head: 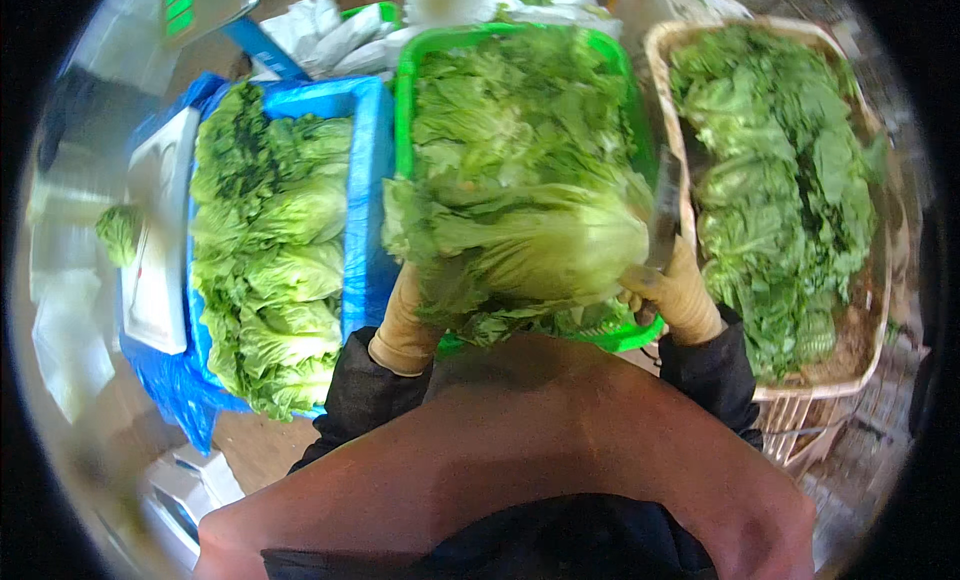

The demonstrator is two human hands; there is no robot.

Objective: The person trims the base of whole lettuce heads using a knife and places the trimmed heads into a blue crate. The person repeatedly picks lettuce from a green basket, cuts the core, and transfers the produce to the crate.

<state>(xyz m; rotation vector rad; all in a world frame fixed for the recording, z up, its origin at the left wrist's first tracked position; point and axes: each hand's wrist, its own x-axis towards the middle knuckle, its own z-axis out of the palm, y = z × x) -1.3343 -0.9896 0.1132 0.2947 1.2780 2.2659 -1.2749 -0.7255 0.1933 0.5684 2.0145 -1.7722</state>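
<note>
A large head of lettuce lies across the near part of a green plastic basket, its pale stem end to the right. My left hand, in a tan glove, supports the leafy end from below, its fingers hidden under the leaves. A knife with a broad, dark blade is in my gloved right hand. The blade points away from me, just beside the stem end. Some fingers of that hand are at the lower edge of the stem. More leafy lettuce fills the basket behind.
Left stands a box lined with blue plastic, packed with lettuce heads, with a white foam lid beside it. A digital scale display rises behind. Right is a pale tub of lettuce. White bags lie beyond.
</note>
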